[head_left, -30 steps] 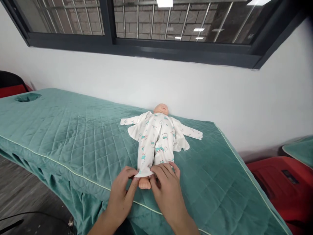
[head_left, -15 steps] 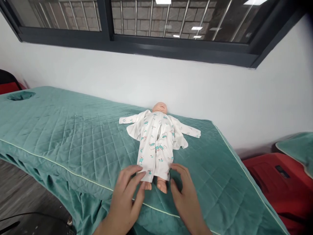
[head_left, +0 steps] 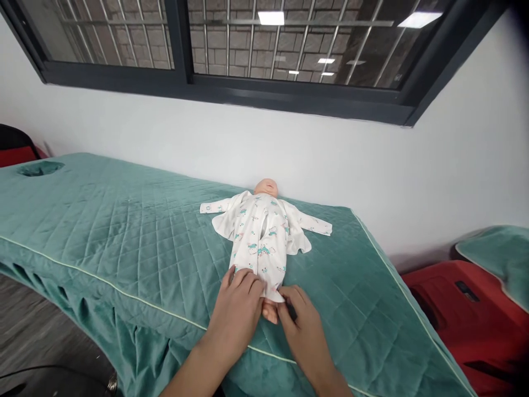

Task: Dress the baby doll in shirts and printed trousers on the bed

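A baby doll [head_left: 266,187] lies on its back on a teal quilted massage bed [head_left: 124,231], head towards the wall. It wears a white printed romper [head_left: 260,242] with the sleeves spread out flat. My left hand [head_left: 237,311] lies over the doll's left leg, fingers curled on the romper's leg cuff. My right hand [head_left: 303,328] is at the other leg, fingertips pinched on the cuff beside a bare foot [head_left: 270,313].
A white wall and a dark-framed window [head_left: 231,55] stand behind the bed. The bed has a face hole [head_left: 39,168] at the far left. A red bed with a teal cover [head_left: 491,264] stands to the right. The floor shows at lower left.
Both hands have closed in on the doll's legs again. My left hand moved right and up onto the romper leg; my right hand went back to the cuff.
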`<state>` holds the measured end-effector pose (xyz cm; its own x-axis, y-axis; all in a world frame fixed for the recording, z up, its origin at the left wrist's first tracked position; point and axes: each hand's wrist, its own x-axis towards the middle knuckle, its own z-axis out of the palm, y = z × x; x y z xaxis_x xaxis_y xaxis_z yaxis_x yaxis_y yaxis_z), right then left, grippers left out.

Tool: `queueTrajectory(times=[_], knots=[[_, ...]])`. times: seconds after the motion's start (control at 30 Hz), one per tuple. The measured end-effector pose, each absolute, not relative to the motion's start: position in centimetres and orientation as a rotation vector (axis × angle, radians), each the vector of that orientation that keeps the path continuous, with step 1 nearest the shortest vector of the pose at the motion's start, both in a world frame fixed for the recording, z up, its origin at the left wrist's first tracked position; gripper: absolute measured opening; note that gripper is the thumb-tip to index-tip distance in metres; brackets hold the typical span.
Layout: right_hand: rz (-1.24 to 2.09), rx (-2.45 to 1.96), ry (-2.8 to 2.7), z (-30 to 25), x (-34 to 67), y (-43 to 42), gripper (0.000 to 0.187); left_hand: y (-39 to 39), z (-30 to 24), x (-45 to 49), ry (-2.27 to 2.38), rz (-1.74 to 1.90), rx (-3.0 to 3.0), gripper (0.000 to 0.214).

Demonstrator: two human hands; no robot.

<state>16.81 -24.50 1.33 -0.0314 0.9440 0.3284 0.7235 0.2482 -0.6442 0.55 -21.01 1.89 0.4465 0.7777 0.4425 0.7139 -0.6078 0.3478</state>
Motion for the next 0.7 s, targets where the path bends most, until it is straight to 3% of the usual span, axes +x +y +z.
queueTrajectory(times=[0.23, 0.43, 0.7], knots=[[0.277, -1.432, -1.849, 3.2, 17.2, -26.1, 0.015, -21.7, 2.0, 0.5, 1.219, 1.052, 2.422, 0.016], [0.14, -1.424, -1.96, 1.3, 18.9, -27.2, 0.013, -23.6, 2.0, 0.2, 1.199, 1.167, 2.515, 0.023], [0.427, -1.447, -1.917, 0.1, 19.6, -27.3, 0.011, -23.8, -0.4, -2.7, 1.205, 1.256, 2.382, 0.023]])
